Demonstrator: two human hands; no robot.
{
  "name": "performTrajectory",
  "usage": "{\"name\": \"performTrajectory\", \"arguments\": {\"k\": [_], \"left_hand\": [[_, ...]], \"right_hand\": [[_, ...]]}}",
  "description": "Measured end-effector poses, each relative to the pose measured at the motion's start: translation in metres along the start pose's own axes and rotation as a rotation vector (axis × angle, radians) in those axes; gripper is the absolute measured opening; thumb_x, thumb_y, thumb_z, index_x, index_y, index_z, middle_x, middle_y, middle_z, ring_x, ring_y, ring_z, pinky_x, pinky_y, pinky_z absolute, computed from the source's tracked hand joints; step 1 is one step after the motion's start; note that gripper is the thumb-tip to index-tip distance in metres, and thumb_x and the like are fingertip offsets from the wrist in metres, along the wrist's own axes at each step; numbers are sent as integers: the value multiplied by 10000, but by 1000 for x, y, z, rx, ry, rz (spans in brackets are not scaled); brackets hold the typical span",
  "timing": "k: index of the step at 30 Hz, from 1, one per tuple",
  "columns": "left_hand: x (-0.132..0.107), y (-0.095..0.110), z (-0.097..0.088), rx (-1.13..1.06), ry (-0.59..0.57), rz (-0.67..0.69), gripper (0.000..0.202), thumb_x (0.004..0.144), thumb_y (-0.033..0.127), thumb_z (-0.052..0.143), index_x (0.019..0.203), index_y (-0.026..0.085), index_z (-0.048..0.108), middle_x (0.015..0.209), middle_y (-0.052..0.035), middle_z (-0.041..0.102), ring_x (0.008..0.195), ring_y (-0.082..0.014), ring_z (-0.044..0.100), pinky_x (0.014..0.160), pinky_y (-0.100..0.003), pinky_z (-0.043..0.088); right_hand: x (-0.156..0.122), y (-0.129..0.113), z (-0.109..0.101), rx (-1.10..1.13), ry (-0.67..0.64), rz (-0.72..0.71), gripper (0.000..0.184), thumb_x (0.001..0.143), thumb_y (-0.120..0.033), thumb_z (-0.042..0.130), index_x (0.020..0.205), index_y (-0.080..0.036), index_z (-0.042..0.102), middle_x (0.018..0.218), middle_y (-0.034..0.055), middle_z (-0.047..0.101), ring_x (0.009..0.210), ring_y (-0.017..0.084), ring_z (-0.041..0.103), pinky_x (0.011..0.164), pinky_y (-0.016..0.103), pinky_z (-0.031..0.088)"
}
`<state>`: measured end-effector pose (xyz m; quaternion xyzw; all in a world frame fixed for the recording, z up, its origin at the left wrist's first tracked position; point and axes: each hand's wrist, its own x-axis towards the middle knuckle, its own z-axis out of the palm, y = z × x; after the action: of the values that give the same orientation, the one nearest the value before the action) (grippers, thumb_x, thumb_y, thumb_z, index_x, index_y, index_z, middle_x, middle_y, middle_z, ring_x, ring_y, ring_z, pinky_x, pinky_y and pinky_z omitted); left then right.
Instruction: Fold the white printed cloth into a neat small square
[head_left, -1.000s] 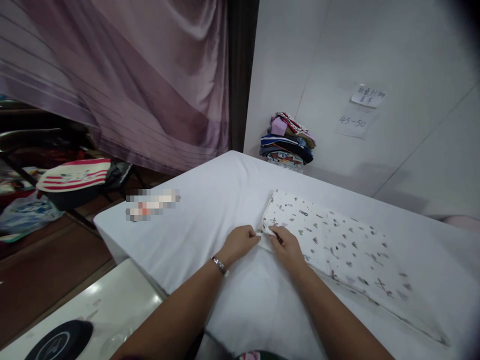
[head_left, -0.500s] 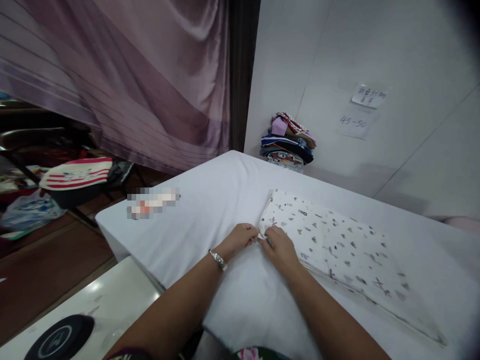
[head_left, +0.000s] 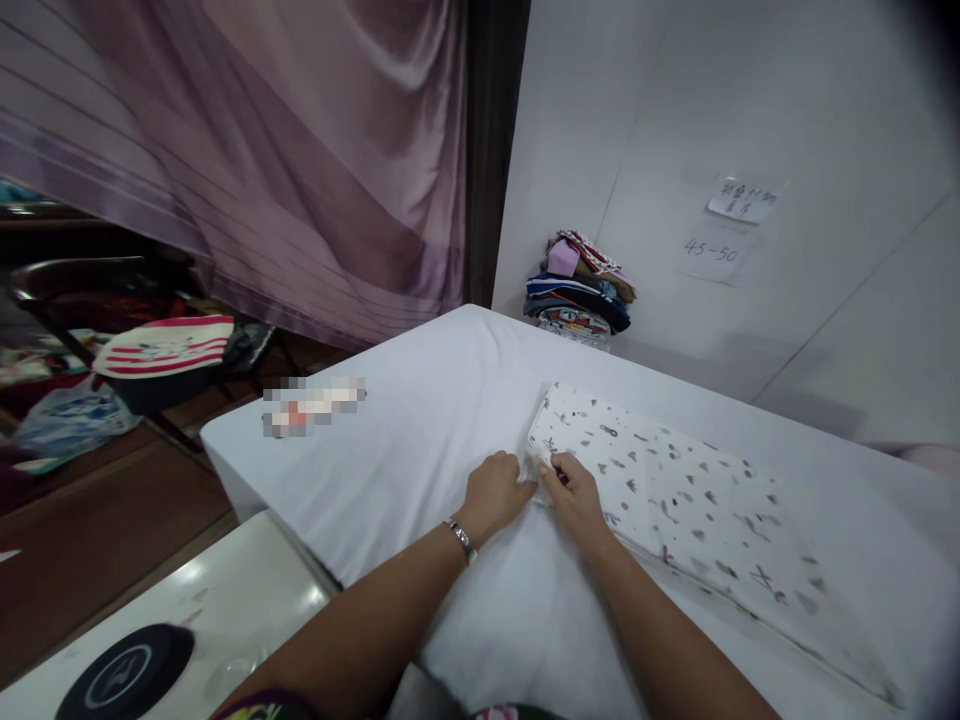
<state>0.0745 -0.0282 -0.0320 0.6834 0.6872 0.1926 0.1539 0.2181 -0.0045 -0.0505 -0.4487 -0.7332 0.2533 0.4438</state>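
Observation:
A folded white cloth with small dark prints (head_left: 675,495) lies on the white-covered table (head_left: 420,420), stretching to the right. My left hand (head_left: 495,495), a bracelet on its wrist, is closed and pinches the cloth's near left corner. Right beside it, my right hand (head_left: 574,495) pinches the same corner edge with thumb and fingers pressed together. The two hands touch each other.
A stack of folded coloured clothes (head_left: 581,290) sits at the table's far edge against the white wall. A purple curtain (head_left: 300,170) hangs at the left. A chair with a striped bag (head_left: 165,350) stands on the floor. A black round pad (head_left: 127,675) lies at the lower left.
Both hands stay pinched on the cloth's corner and shift only slightly; the view has drifted a little.

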Motion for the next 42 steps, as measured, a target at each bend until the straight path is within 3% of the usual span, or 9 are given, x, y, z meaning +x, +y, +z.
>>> {"name": "performTrajectory", "arguments": {"k": [3,7,12,16,24,28,31,36,42], "left_hand": [[5,0,5,-173,22,-44,134,759,302,531,704,186,494,714,-18,575,729,-176,566,643,-275,406],[13,-3,4,-721,-1,-229,151,730,223,554,676,189,417,611,36,508,586,-116,549,560,-228,437],[14,-5,-3,-1143,-28,-326,157,739,151,557,858,175,456,663,34,538,587,-101,568,522,-204,475],[12,-7,-2,-1063,1,-229,223,752,102,512,958,178,477,619,55,497,561,-90,553,523,-188,483],[15,-15,5,-924,17,-144,229,815,194,459,1043,183,472,624,49,528,503,-90,541,499,-192,451],[14,-14,2,-924,-9,-181,225,803,166,452,1025,184,484,611,51,534,490,-94,549,484,-192,449],[13,-13,-4,-951,-20,-213,166,861,278,406,948,181,508,622,34,550,494,-106,564,472,-206,463],[13,-18,-5,-833,-45,-167,396,823,538,469,986,181,522,645,22,576,511,-119,579,467,-209,456],[18,-27,1,-769,-86,-209,303,809,388,521,1025,175,509,659,22,589,477,-102,546,456,-205,424]], "right_hand": [[0,-3,-2,-6,3,-12,225,862,-330,481,680,-198,458,676,-32,443,642,119,431,596,241,350],[2,-10,-9,-64,49,-85,168,873,-307,468,747,-198,490,753,-4,493,690,130,466,615,249,370],[2,-18,-7,-204,-35,-202,113,877,-270,449,802,-205,503,833,36,551,796,162,502,713,279,401],[5,-18,3,-310,-143,-175,79,861,-262,470,832,-209,523,820,30,571,795,172,512,710,285,404],[7,-20,5,-265,-63,-194,119,878,-274,439,795,-213,500,788,23,556,767,162,513,681,272,395],[5,-16,9,-330,-120,-201,77,859,-248,450,816,-209,501,806,29,558,782,173,510,684,279,394],[5,-14,15,-417,-151,-203,64,845,-221,449,810,-207,501,828,38,562,796,185,508,683,288,393],[0,-14,24,-524,-177,-268,105,812,-147,438,852,-196,521,839,60,567,797,205,501,684,310,405],[-12,-16,22,-433,-196,-300,260,803,-157,502,1055,-204,543,968,73,594,894,214,529,780,344,445]]}}
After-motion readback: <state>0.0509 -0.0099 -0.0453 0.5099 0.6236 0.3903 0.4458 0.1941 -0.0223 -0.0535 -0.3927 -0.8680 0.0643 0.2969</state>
